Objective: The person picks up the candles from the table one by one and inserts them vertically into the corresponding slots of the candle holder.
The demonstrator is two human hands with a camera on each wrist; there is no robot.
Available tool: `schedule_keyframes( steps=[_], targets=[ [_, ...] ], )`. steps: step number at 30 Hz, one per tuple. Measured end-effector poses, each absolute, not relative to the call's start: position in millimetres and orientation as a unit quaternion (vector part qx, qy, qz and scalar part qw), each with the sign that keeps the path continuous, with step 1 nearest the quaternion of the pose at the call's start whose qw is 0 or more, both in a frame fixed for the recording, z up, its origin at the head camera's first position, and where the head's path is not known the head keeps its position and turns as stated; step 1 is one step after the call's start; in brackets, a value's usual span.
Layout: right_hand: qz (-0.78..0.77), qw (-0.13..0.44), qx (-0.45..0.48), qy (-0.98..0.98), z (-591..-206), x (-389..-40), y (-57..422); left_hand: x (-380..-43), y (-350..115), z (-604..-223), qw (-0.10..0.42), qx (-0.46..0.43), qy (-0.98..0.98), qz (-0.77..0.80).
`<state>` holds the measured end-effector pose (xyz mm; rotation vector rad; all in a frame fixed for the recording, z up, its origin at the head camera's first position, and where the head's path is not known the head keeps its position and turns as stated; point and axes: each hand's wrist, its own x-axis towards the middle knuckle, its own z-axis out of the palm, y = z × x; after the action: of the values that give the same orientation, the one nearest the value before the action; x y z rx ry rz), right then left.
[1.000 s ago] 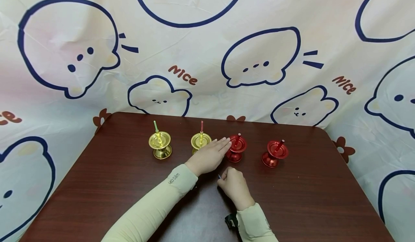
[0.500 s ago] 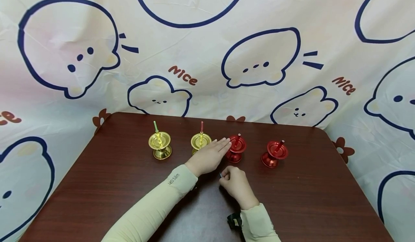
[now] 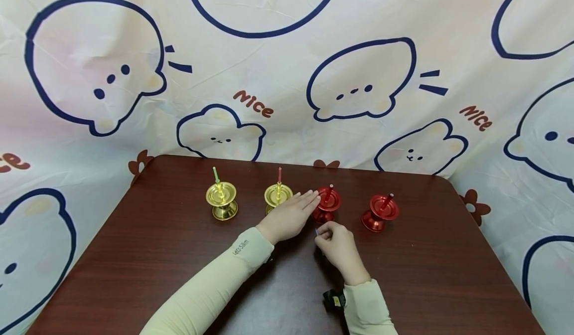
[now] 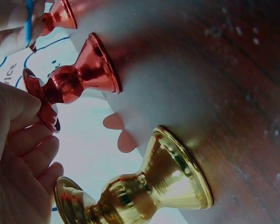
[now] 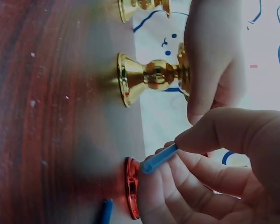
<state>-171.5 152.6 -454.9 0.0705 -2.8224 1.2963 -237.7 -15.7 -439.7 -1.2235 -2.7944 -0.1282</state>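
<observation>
A person's left hand [image 3: 287, 217] lies with its back upward and fingers extended, holding nothing that can be made out, fingertips at the dish rim of a shiny red metal candle holder [image 3: 329, 206] with a flared foot. Just in front of that red holder, on the person's side, the right hand [image 3: 338, 247] has its grip narrowed to a pinch on a thin blue candle-like stick [image 5: 159, 158]. The stick looks slim and smooth, so it could twist or slip from the fingertips and drop onto the dark wood-grain bench [image 3: 157, 255]. The red holder could tip if the left fingertips press its rim unevenly or the right knuckles bump its foot. Left of the red holder, a gold metal candle holder [image 3: 271, 197] bearing a slender pink-red candle [image 3: 279, 175] could be knocked by the left hand, which partly hides it.
</observation>
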Motion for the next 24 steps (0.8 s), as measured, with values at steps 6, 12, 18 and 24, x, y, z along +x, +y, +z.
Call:
schedule_keyframes(
  steps=[6,12,18,24],
  targets=[
    [0.440,0.028,0.005,-0.897,-448.7,-172.7,157.7,-238.3,-15.3,-440.1,0.049,-0.399,-0.914,-0.059],
    [0.449,0.048,-0.018,-0.892,-445.5,-175.4,161.2,-238.5,-16.0,-439.8,0.051,-0.402,-0.911,-0.073],
    [0.464,0.055,-0.031,-0.884,-445.5,-176.9,164.9,-239.2,-15.4,-440.9,0.053,-0.400,-0.912,-0.066],
    [0.488,0.058,-0.032,-0.870,-447.0,-177.6,166.3,-240.0,-15.0,-443.9,0.046,-0.397,-0.915,-0.059]
  ],
)
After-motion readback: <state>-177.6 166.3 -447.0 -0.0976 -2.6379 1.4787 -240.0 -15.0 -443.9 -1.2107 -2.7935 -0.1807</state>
